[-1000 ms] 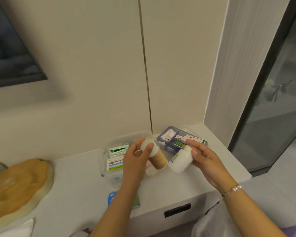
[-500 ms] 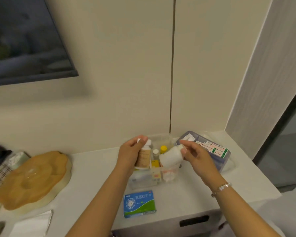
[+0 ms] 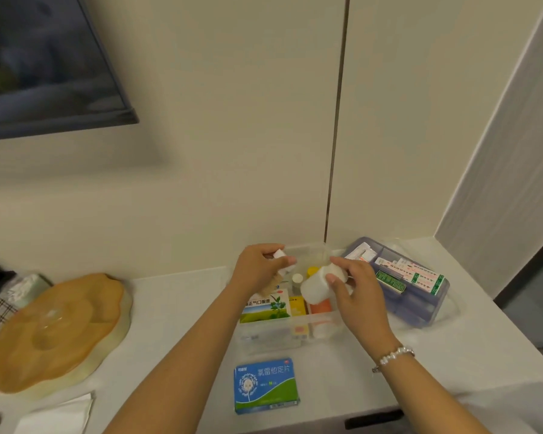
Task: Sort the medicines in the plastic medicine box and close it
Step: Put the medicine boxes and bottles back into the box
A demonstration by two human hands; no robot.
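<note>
Left hand: our left hand (image 3: 259,267) is wrapped around a tan-labelled bottle (image 3: 279,270) with a white cap, holding it tilted above the left end of the box.
Right hand: our right hand (image 3: 355,288) grips a plain white bottle (image 3: 318,285) lying on its side, thumb on the near face, fingers behind it; a beaded bracelet (image 3: 393,356) sits on that wrist.
Medicine box: the clear plastic medicine box (image 3: 273,335) stands open on the white counter (image 3: 176,324), close to the wall, directly below both bottles.
In the box: we see a carton with a green leaf picture (image 3: 265,305) at the left, a small yellow carton (image 3: 297,305) beside it, an orange-capped item (image 3: 320,306) to the right, and behind them a small white-capped vial (image 3: 297,278) and a yellow cap (image 3: 312,271).
In the way: our hands and the two bottles cover the back of the box, so we cannot tell what lies there.
Tray to the right: a bluish compartment tray (image 3: 420,311) sits just beside the box, with plaster strips (image 3: 420,277) and a green pack (image 3: 389,281) in it.
Near edge: a blue and green medicine carton (image 3: 265,385) lies flat on the counter in front of the box, apart from it.
Far left: an amber lobed dish (image 3: 54,330) rests on the counter, well apart from the box, with white paper (image 3: 57,416) near its front.
Wall: a dark screen (image 3: 44,64) hangs at upper left.
</note>
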